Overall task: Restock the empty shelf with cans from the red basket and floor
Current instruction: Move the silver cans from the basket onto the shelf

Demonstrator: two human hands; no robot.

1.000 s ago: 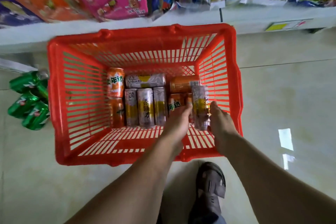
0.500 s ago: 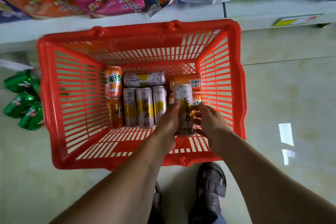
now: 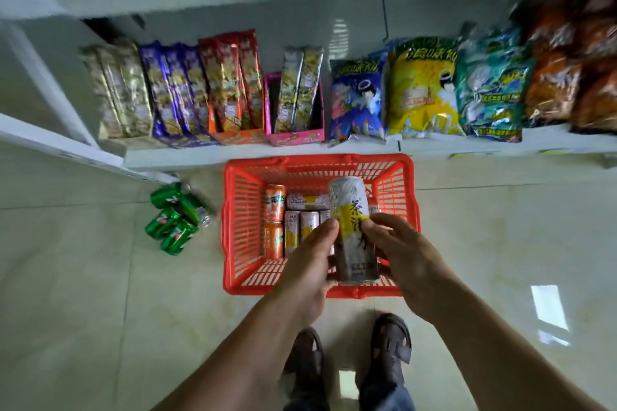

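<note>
A: so what's changing?
B: both hands, left and right, are now clamping one can and lifting it clear of the basket, at 12 o'clock from the feet.
A: meaning?
B: probably shelf-bound. More cans are waiting inside; green cans at 10.

Snack bags in blue, yellow, teal and orange are leaning along a white shelf beside upright wafer packs and a pink display box, while dark sandals are standing on the pale tiled floor.
</note>
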